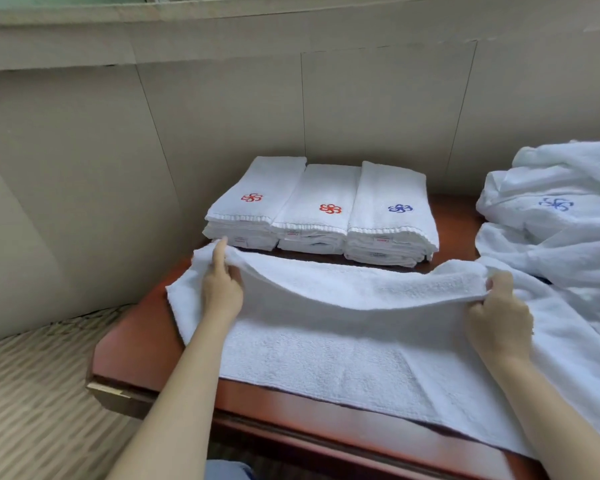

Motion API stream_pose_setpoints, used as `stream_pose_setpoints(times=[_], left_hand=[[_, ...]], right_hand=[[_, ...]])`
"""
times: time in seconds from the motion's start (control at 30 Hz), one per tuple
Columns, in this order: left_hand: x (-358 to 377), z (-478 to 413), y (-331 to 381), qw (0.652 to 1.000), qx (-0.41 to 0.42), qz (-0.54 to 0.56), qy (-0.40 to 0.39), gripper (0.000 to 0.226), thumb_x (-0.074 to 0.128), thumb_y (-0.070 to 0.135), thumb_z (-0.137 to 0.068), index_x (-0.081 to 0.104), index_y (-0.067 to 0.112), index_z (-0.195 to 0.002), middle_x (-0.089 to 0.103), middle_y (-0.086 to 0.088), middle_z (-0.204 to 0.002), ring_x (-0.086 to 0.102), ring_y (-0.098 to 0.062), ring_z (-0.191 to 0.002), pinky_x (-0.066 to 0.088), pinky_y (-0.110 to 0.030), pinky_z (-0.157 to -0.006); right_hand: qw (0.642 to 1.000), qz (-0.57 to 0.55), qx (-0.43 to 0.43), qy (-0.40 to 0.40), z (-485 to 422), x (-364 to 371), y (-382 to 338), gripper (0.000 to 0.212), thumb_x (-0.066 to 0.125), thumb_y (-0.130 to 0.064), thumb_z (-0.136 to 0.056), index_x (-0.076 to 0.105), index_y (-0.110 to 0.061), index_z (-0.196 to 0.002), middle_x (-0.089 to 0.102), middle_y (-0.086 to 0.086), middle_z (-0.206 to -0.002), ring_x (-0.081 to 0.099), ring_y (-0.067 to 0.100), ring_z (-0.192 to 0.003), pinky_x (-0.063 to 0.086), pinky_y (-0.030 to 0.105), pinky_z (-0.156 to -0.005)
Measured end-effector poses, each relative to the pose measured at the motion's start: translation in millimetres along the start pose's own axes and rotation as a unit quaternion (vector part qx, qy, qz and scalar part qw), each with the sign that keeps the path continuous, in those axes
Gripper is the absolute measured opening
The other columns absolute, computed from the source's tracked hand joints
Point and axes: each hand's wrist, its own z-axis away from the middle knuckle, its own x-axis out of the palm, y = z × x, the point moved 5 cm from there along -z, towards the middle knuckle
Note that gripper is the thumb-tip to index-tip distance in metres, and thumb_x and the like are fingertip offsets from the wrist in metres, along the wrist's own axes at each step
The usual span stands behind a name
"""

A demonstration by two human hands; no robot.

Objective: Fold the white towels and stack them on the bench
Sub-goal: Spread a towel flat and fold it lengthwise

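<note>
We see a reddish-brown wooden bench [129, 358] with a glossy top and rounded edge, standing against a beige panelled wall [222, 109]. Across its near edge lies a white towel [343, 351] of nubby terry cloth, spread flat and long, its near hem hanging slightly over the bench's front edge.

Our left hand [222, 289] pinches the towel's far edge near the bench's left end, the forefinger stretched out along the cloth and the thumb tucked under the fold. Our right hand [499, 306] grips the same far edge towards the right, fingers curled round a bunched ridge of cloth. Between the two hands the lifted edge sags in a shallow curve above the flat part of the towel.

At the bench's far edge, against the wall, stand three stacks of folded towels side by side and touching: the left stack [253, 209] topped with a red pinwheel emblem, the middle stack [319, 213] with another red one, the right stack [392, 216] with a blue one. Each is a neat rectangular block with ribbed hems and small labels facing us.

At the bench's right end lies a heap of thick white robes [561, 230], one bearing a blue emblem. A striped carpet [32, 393] covers the floor to the left.
</note>
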Motion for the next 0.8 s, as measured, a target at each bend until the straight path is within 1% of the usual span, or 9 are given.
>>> stream_pose_setpoints(times=[0.07, 0.13, 0.23, 0.33, 0.43, 0.53, 0.6, 0.67, 0.8], left_hand=[[-2, -2, -1, 0.999, 0.001, 0.011, 0.034, 0.063, 0.04, 0.02, -0.101, 0.005, 0.028, -0.152, 0.026, -0.016, -0.152, 0.045, -0.034, -0.124, 0.045, -0.039, -0.091], [-3, -5, -8, 0.998, -0.049, -0.012, 0.045, 0.072, 0.044, 0.023, -0.099, -0.005, 0.021, -0.152, 0.021, -0.018, -0.155, 0.04, -0.039, -0.129, 0.042, -0.043, -0.097], [0, -6, -20, 0.985, -0.109, -0.132, 0.01, 0.075, 0.045, 0.022, -0.098, -0.006, 0.014, -0.152, 0.038, -0.021, -0.145, 0.039, -0.04, -0.126, 0.038, -0.044, -0.098], [-3, -4, -26, 0.96, -0.142, -0.238, -0.033, 0.07, 0.037, 0.017, -0.096, -0.001, 0.033, -0.152, 0.021, -0.018, -0.154, 0.025, -0.039, -0.133, 0.022, -0.044, -0.11], [-3, -5, -25, 0.942, -0.16, -0.289, -0.053, 0.079, 0.04, 0.009, -0.092, -0.001, 0.047, -0.148, 0.007, -0.02, -0.155, 0.021, -0.042, -0.134, 0.023, -0.047, -0.111], [2, -7, -9, 0.947, -0.056, -0.314, -0.043, 0.088, 0.042, -0.009, -0.087, 0.013, 0.05, -0.146, -0.012, -0.012, -0.157, -0.003, -0.037, -0.143, 0.016, -0.053, -0.112], [14, -4, 3, 0.934, 0.056, -0.34, -0.09, 0.086, 0.04, -0.015, -0.083, 0.029, 0.046, -0.142, -0.009, -0.006, -0.159, -0.009, -0.029, -0.145, 0.008, -0.054, -0.113], [23, 1, 6, 0.932, 0.085, -0.315, -0.158, 0.077, 0.034, -0.017, -0.079, 0.045, 0.04, -0.13, 0.005, -0.003, -0.158, -0.002, -0.023, -0.145, 0.018, -0.051, -0.111], [9, -2, -1, 0.946, 0.001, -0.292, -0.141, 0.041, 0.035, -0.005, -0.083, 0.049, 0.026, -0.105, 0.033, -0.007, -0.133, 0.028, -0.025, -0.122, 0.039, -0.039, -0.09]], right_hand=[[1.0, 0.007, -0.002, -0.026, -1, 1, -4, 0.031, 0.031, -0.014, -0.072, 0.046, -0.004, -0.097, 0.055, 0.029, -0.094, 0.05, 0.047, -0.099, 0.033, 0.054, -0.088], [0.998, 0.011, -0.006, -0.056, -1, 3, -6, 0.031, 0.03, -0.015, -0.063, 0.044, -0.007, -0.089, 0.049, 0.024, -0.101, 0.042, 0.043, -0.113, 0.025, 0.057, -0.099], [0.998, 0.044, -0.015, -0.051, -2, 4, -1, 0.018, 0.044, -0.003, -0.07, 0.049, 0.002, -0.086, 0.045, 0.031, -0.113, 0.04, 0.047, -0.112, 0.032, 0.05, -0.092], [0.997, 0.067, -0.014, -0.043, -2, 7, 8, 0.019, 0.051, 0.014, -0.068, 0.053, 0.004, -0.085, 0.042, 0.032, -0.119, 0.041, 0.044, -0.105, 0.035, 0.044, -0.086], [0.998, 0.051, -0.036, 0.015, -2, 3, 7, 0.02, 0.049, 0.018, -0.069, 0.057, 0.006, -0.083, 0.048, 0.031, -0.102, 0.043, 0.043, -0.094, 0.035, 0.043, -0.074], [0.992, 0.07, -0.072, 0.071, 0, -2, 4, 0.025, 0.052, 0.019, -0.068, 0.063, 0.007, -0.087, 0.048, 0.03, -0.098, 0.043, 0.046, -0.094, 0.035, 0.048, -0.076], [0.984, 0.106, -0.115, 0.085, 3, -4, -2, 0.028, 0.056, 0.017, -0.067, 0.065, 0.002, -0.089, 0.046, 0.031, -0.116, 0.04, 0.047, -0.11, 0.032, 0.05, -0.089], [0.961, 0.146, -0.223, 0.078, 9, 2, -14, 0.022, 0.057, 0.018, -0.062, 0.064, 0.003, -0.077, 0.052, 0.031, -0.12, 0.045, 0.05, -0.118, 0.029, 0.052, -0.101], [0.919, 0.141, -0.368, -0.004, 19, 18, -26, 0.02, 0.072, 0.01, -0.065, 0.056, -0.002, -0.062, 0.059, 0.012, -0.061, 0.064, 0.032, -0.06, 0.039, 0.052, -0.103]])
